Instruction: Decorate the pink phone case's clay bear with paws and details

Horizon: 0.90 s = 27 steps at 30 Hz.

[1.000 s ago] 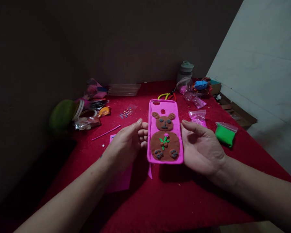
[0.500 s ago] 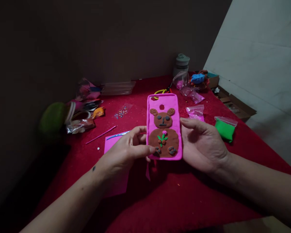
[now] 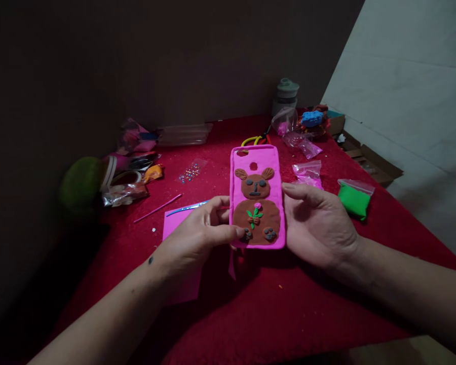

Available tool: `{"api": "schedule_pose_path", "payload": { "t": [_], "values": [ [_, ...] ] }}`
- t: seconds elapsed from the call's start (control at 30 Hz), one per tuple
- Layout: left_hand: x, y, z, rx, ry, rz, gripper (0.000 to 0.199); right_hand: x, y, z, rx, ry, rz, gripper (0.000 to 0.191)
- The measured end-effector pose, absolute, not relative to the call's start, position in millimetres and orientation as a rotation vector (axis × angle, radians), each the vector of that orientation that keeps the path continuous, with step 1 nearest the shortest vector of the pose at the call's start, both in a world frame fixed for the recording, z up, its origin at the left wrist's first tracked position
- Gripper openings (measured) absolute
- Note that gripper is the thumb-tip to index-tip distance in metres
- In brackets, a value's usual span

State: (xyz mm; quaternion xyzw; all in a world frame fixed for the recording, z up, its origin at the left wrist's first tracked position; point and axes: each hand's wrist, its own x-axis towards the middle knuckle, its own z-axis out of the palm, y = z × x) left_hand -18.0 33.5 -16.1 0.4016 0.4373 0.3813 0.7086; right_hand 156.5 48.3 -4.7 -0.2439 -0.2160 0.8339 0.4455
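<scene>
A pink phone case is held up over the table, its decorated face towards me. On it is a brown clay bear with dark eyes, nose, mouth and paw pads, and a small pink flower with green leaves on its belly. My left hand is closed on the case's lower left side, thumb on the front near one paw, other fingers behind. Along the right edge, my right hand cups the case, thumb at the rim; its fingertips are hidden behind the case.
Under my left hand lies a pink sheet with a blue tool; a thin pink stick is beyond. Yellow-handled pliers lie behind the case. Green clay sits in a bag at right. A grey-lidded bottle stands behind.
The view has shifted very slightly. Both hands keep the same hold on the phone case, which has hardly moved.
</scene>
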Motion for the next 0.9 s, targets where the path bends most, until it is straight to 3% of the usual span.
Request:
{"api": "schedule_pose_path", "payload": {
  "t": [0.27,0.5,0.9],
  "values": [
    [-15.2,32.4,-14.4,0.831,0.974,0.869,0.043,156.2,49.8,-5.0,-0.577,-0.524,2.07,0.04],
    [-16.5,32.0,-9.5,0.784,0.979,0.893,0.033,155.4,49.3,-4.5,-0.608,-0.505,2.067,0.042],
    [-17.6,34.1,-15.0,0.883,0.94,0.852,0.042,156.0,49.7,-6.1,-0.548,-0.542,2.076,0.043]
  ]
}}
